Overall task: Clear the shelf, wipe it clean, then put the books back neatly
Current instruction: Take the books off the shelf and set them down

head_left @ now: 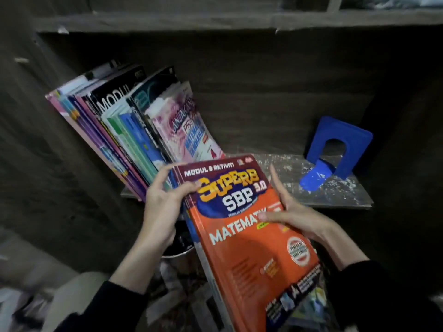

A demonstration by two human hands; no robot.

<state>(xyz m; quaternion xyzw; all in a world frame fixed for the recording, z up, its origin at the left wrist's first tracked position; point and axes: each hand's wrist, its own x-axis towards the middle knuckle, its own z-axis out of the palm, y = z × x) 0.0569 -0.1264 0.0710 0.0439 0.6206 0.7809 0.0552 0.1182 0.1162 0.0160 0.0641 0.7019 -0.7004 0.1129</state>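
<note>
**A:** What lies nearest the camera?

**B:** The person's black sleeves (115,305), low in the view. Between the forearms is an orange book (251,238), cover up and marked "SUPERB SBP" and "MATEMATIK". It appears to top a thin stack, as other edges show along its left side.

**A:** How do the hands take it?

**B:** The left hand (163,204) grips the upper left edge, thumb on the cover and fingers curled round the side. The right hand (297,216) clamps the right edge. Its thumb lies flat across the title, one finger points straight up along the edge, and the others are hidden behind.

**A:** Is anything below?

**B:** A metal cup (184,257) sits under the left wrist, its dark contents too blurred to name.

**A:** Where is the book relative to the shelf?

**B:** Its far end overlaps the front edge of the shelf board (340,200), which is grey and flecked with pale specks. Whether it rests on the board cannot be told.

**A:** And further back?

**B:** Just beyond the left hand, a row of books (124,125) leans left against the side wall. The rightmost is a pink-and-white book (189,133), and it is bowed. A blue bookend (335,149) stands at the right, well apart from them, its tongue flat on the board. Behind everything is the dark back wall (263,80).
</note>
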